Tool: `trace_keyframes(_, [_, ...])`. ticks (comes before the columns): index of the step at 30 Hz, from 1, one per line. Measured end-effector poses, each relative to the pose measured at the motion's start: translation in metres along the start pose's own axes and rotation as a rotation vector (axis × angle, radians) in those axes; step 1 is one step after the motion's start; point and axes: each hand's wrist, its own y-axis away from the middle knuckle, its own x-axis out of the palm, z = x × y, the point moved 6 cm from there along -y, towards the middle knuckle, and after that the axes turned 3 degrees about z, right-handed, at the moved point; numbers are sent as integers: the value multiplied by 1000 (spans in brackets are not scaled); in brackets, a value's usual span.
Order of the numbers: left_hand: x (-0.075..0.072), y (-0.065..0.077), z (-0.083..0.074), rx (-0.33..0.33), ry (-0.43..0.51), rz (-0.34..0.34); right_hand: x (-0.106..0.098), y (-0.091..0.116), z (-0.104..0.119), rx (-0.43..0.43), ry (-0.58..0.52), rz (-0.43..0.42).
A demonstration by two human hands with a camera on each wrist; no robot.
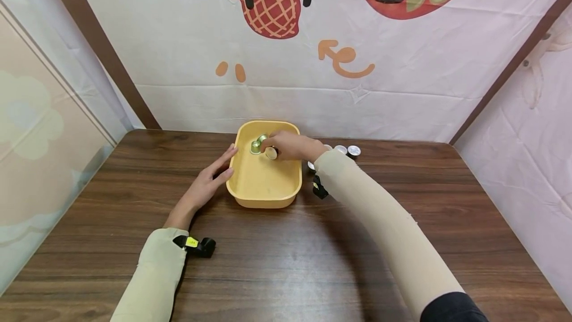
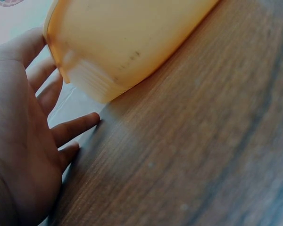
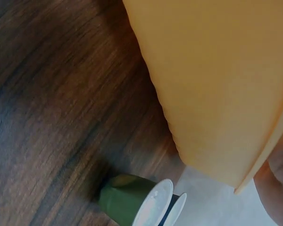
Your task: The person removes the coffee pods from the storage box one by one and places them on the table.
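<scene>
A yellow plastic bin (image 1: pixel 263 183) sits on the table, with two green coffee capsules (image 1: pixel 255 147) inside near its far end. My right hand (image 1: pixel 290 145) reaches over the bin's right rim. Its fingers pinch another coffee capsule (image 1: pixel 271 153), whose pale lid faces up; the rest of that capsule is mostly hidden by the fingers. My left hand (image 1: pixel 203 188) has its fingers extended and touches the left side of the bin. In the left wrist view, the fingers of the left hand (image 2: pixel 28 127) are spread beside the bin wall (image 2: pixel 127 42).
Several coffee capsules (image 1: pixel 354 151) with silver lids stand on the table (image 1: pixel 277 262) right of the bin, partly behind my right forearm. A green capsule (image 3: pixel 125 197) lies near the bin in the right wrist view. A printed cloth (image 1: pixel 187 39) hangs behind the table.
</scene>
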Motion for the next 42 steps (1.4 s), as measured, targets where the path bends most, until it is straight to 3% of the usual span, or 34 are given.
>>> trace_keyframes(12, [0,-1,0,-14,-2,-8,6,-6,-5,54,114,26])
trace_keyframes(29, [0,0,-2,-8,-5,-5,6,-4,-5,62,68,41])
trace_keyframes(31, [0,-2,3,-6,-7,-8,4,-3,-5,51,52,29])
trace_keyframes(42, [-1,1,-1,-8,-4,-6,-20,18,4,3,-42,-120])
